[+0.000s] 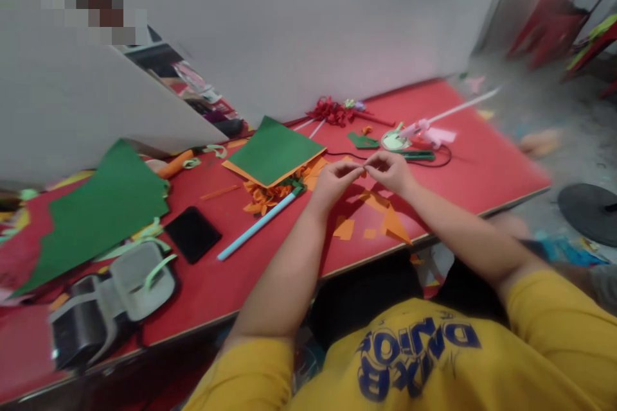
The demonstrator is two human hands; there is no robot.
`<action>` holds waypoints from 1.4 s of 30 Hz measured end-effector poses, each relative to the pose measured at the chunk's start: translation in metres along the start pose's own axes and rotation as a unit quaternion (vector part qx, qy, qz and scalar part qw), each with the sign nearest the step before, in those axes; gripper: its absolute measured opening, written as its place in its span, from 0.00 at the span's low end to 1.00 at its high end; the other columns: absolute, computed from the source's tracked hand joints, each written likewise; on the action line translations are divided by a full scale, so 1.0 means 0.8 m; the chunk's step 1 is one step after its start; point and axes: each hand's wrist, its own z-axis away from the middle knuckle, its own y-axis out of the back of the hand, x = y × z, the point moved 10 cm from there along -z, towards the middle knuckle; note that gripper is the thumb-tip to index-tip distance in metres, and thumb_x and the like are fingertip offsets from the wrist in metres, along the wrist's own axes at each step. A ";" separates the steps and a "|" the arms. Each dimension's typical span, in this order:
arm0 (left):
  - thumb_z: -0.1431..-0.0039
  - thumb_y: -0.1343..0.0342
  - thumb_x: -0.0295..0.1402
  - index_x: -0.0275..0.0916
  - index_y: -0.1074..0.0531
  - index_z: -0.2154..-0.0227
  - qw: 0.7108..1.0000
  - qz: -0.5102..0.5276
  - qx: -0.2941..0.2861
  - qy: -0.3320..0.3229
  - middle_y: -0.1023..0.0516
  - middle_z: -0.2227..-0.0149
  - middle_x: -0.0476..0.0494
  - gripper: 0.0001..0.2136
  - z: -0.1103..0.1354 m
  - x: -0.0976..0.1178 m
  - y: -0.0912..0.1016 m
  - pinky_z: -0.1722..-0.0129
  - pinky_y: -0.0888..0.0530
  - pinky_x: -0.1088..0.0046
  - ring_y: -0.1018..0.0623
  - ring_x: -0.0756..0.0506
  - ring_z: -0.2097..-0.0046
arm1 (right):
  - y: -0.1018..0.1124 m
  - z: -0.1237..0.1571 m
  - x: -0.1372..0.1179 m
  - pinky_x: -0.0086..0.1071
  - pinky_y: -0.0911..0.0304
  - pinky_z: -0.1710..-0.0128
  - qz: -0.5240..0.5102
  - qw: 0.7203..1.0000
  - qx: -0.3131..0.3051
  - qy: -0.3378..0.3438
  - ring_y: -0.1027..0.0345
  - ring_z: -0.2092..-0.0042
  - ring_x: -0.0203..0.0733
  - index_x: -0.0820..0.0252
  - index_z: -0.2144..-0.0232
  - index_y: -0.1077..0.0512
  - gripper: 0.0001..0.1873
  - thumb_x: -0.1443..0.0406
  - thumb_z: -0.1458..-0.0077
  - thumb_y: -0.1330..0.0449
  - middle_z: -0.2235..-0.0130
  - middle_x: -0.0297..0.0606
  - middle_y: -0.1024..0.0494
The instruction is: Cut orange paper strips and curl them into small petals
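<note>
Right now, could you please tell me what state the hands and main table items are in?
Left hand: fingers pinched
Right hand: fingers pinched
Orange scraps: cut, scattered
Grey case: open
Dark rectangular object: lying flat
Smaller green sheet: unfolded, atop orange paper
Blue stick: lying down
Pink tool: lying down, power unclear

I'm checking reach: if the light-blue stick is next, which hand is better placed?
Probably the left hand: it is nearer the light-blue stick, while the right hand lies farther off, beyond the left. Both hands' fingertips are close together, so the left may need freeing first.
</note>
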 end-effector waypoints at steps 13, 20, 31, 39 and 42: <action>0.46 0.16 0.55 0.41 0.08 0.63 1.000 -0.020 -0.022 -0.008 0.07 0.61 0.39 0.22 -0.003 -0.002 -0.001 0.52 0.19 0.65 0.12 0.41 0.58 | 0.001 -0.002 0.004 0.35 0.30 0.65 0.017 1.000 -0.003 0.002 0.21 0.68 0.42 0.55 0.66 0.10 0.07 0.61 0.42 0.28 0.66 0.39 0.09; 0.44 0.18 0.55 0.40 0.09 0.64 0.999 -0.021 -0.024 -0.012 0.08 0.62 0.40 0.21 -0.003 0.001 -0.002 0.53 0.18 0.65 0.13 0.42 0.59 | -0.001 0.000 0.008 0.34 0.31 0.66 0.000 1.000 -0.005 -0.012 0.22 0.68 0.41 0.56 0.66 0.12 0.09 0.58 0.43 0.29 0.67 0.38 0.10; 0.45 0.17 0.56 0.40 0.11 0.62 1.000 0.007 -0.003 0.018 0.11 0.63 0.42 0.23 0.002 -0.005 -0.007 0.59 0.19 0.69 0.16 0.44 0.61 | -0.002 -0.005 0.019 0.38 0.23 0.62 -0.052 0.998 -0.006 -0.031 0.16 0.65 0.46 0.55 0.66 0.11 0.13 0.53 0.46 0.26 0.65 0.40 0.08; 0.47 0.17 0.54 0.41 0.15 0.63 0.997 0.054 0.002 0.050 0.16 0.66 0.48 0.23 0.004 -0.012 -0.014 0.64 0.23 0.74 0.21 0.48 0.64 | -0.004 -0.006 0.019 0.39 0.20 0.58 -0.094 0.994 -0.012 -0.046 0.17 0.64 0.45 0.55 0.66 0.12 0.16 0.50 0.49 0.25 0.66 0.40 0.10; 0.48 0.16 0.55 0.41 0.15 0.63 0.997 0.046 0.001 0.055 0.16 0.64 0.47 0.24 0.004 -0.011 -0.015 0.63 0.23 0.73 0.21 0.48 0.63 | -0.003 -0.007 0.022 0.40 0.20 0.56 -0.105 0.993 -0.016 -0.053 0.17 0.63 0.44 0.55 0.65 0.14 0.16 0.51 0.49 0.25 0.66 0.39 0.11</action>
